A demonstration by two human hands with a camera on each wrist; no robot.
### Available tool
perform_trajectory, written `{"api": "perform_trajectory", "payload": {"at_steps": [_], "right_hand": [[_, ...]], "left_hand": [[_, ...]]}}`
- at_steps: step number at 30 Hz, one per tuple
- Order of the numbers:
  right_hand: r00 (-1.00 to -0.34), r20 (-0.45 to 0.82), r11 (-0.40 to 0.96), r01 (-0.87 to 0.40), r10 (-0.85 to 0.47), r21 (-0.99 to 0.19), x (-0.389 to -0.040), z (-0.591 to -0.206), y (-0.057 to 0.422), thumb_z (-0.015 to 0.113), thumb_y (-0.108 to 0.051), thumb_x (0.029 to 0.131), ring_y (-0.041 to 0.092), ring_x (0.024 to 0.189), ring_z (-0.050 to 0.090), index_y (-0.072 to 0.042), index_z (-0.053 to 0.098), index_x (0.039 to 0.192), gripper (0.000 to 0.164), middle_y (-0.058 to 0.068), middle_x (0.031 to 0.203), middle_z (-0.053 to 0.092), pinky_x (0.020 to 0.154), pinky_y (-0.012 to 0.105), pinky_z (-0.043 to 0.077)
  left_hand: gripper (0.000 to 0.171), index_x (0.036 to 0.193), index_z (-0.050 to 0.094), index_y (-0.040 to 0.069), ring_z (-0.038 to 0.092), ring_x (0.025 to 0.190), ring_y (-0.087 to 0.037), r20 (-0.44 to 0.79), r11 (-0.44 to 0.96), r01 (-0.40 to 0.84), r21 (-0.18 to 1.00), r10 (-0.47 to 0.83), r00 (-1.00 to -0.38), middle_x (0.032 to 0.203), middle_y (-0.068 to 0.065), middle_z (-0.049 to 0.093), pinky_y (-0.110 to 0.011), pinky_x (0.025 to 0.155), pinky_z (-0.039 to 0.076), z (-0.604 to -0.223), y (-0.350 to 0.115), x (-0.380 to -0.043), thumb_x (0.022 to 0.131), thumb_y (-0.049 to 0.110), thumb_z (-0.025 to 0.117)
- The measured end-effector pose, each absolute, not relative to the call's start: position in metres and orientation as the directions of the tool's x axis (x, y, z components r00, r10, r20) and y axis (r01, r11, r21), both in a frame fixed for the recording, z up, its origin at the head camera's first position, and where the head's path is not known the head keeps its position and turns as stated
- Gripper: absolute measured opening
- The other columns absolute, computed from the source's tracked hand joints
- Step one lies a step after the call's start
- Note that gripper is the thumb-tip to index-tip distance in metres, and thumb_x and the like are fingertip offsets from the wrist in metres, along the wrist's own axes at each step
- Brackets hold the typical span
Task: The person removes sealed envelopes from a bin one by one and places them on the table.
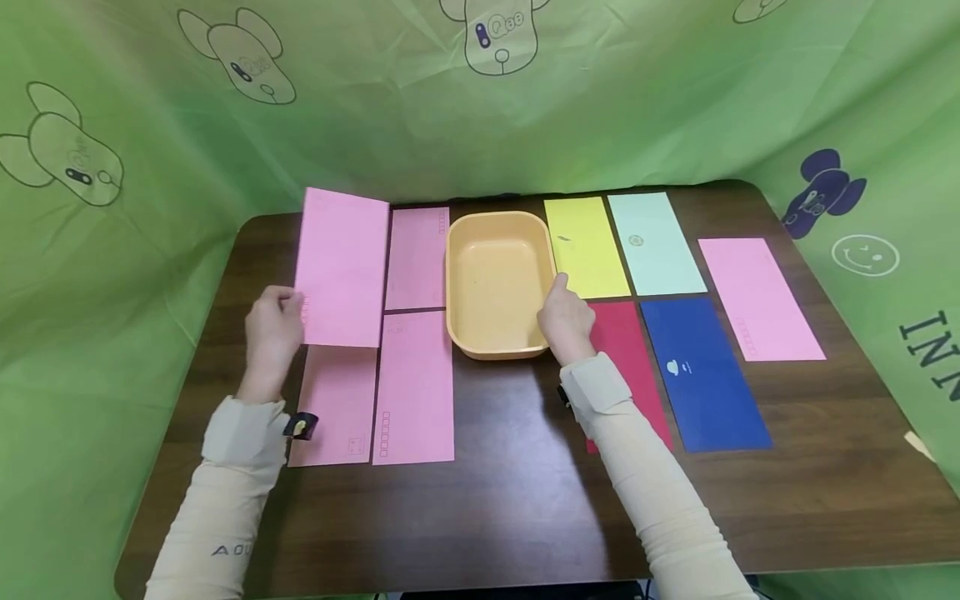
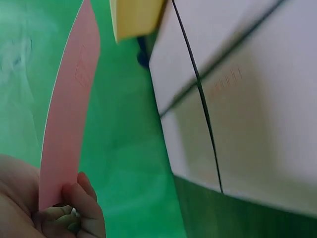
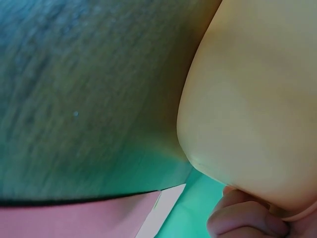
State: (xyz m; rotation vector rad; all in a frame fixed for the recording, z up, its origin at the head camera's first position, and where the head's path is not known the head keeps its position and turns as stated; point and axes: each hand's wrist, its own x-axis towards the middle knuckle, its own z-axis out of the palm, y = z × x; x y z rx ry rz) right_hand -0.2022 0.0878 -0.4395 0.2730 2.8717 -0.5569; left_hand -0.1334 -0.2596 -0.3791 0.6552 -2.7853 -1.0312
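My left hand (image 1: 273,332) pinches a pink envelope (image 1: 341,267) by its left edge, raised over the table. In the left wrist view that envelope (image 2: 69,109) stands nearly upright between thumb and fingers. Below it and to its right lie more pink envelopes: one at lower left (image 1: 333,408), one at lower middle (image 1: 415,387), one at upper middle (image 1: 417,258). My right hand (image 1: 566,319) grips the right rim of a light-orange plastic basin (image 1: 498,287), which has nothing inside. The right wrist view shows curled fingers (image 3: 242,218) against the basin wall (image 3: 247,99).
Right of the basin lie a yellow envelope (image 1: 588,250), a mint envelope (image 1: 657,250), a red envelope (image 1: 630,358), a blue envelope (image 1: 705,383) and another pink envelope (image 1: 761,300). The brown wooden table (image 1: 510,500) stands before a green printed cloth (image 1: 420,125).
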Motion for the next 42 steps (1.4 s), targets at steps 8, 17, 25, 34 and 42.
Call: {"api": "perform_trajectory", "payload": {"at_steps": [8, 17, 25, 34, 42], "right_hand": [[-0.957, -0.252, 0.912, 0.226, 0.142, -0.342, -0.202, -0.439, 0.088, 0.042, -0.009, 0.092, 0.037, 0.084, 0.065, -0.001, 0.032, 0.130, 0.040, 0.022, 0.091, 0.066, 0.073, 0.047, 0.051], [-0.955, -0.261, 0.914, 0.229, 0.143, -0.336, -0.203, -0.439, 0.087, 0.043, -0.009, 0.092, 0.036, 0.083, 0.066, -0.002, 0.032, 0.129, 0.039, 0.021, 0.090, 0.066, 0.073, 0.046, 0.050], [-0.957, -0.250, 0.913, 0.226, 0.145, -0.339, -0.202, -0.440, 0.088, 0.042, -0.008, 0.092, 0.036, 0.082, 0.066, -0.003, 0.034, 0.122, 0.032, 0.020, 0.087, 0.065, 0.070, 0.046, 0.050], [-0.955, -0.258, 0.913, 0.228, 0.143, -0.338, -0.202, -0.438, 0.088, 0.043, -0.009, 0.091, 0.036, 0.082, 0.065, -0.003, 0.033, 0.125, 0.036, 0.021, 0.090, 0.066, 0.070, 0.046, 0.050], [-0.957, -0.253, 0.915, 0.224, 0.142, -0.335, -0.202, -0.439, 0.088, 0.043, -0.009, 0.091, 0.035, 0.082, 0.064, -0.002, 0.032, 0.128, 0.039, 0.021, 0.091, 0.065, 0.071, 0.046, 0.050]], "left_hand": [[0.045, 0.131, 0.047, -0.009, 0.048, 0.117, -0.045, -0.142, 0.647, -0.482, 0.590, -0.505, -0.851, 0.128, -0.032, 0.052, -0.053, 0.098, 0.038, -0.392, -0.305, -0.125, 0.103, 0.023, 0.032], [0.047, 0.132, 0.044, -0.010, 0.046, 0.118, -0.047, -0.191, 0.624, -0.540, 0.565, -0.538, -0.821, 0.131, -0.034, 0.048, -0.054, 0.097, 0.037, -0.406, -0.326, -0.118, 0.103, 0.024, 0.029], [0.046, 0.129, 0.044, -0.015, 0.052, 0.103, -0.047, -0.186, 0.663, -0.515, 0.543, -0.503, -0.844, 0.120, -0.038, 0.051, -0.047, 0.083, 0.042, -0.408, -0.348, -0.115, 0.103, 0.020, 0.028], [0.048, 0.131, 0.041, -0.016, 0.052, 0.096, -0.039, -0.289, 0.637, -0.570, 0.518, -0.497, -0.818, 0.118, -0.036, 0.051, -0.029, 0.068, 0.037, -0.425, -0.377, -0.109, 0.103, 0.020, 0.025], [0.052, 0.130, 0.043, -0.016, 0.049, 0.106, -0.043, -0.309, 0.619, -0.590, 0.519, -0.507, -0.804, 0.121, -0.038, 0.049, -0.039, 0.079, 0.041, -0.440, -0.384, -0.106, 0.101, 0.024, 0.026]]}}
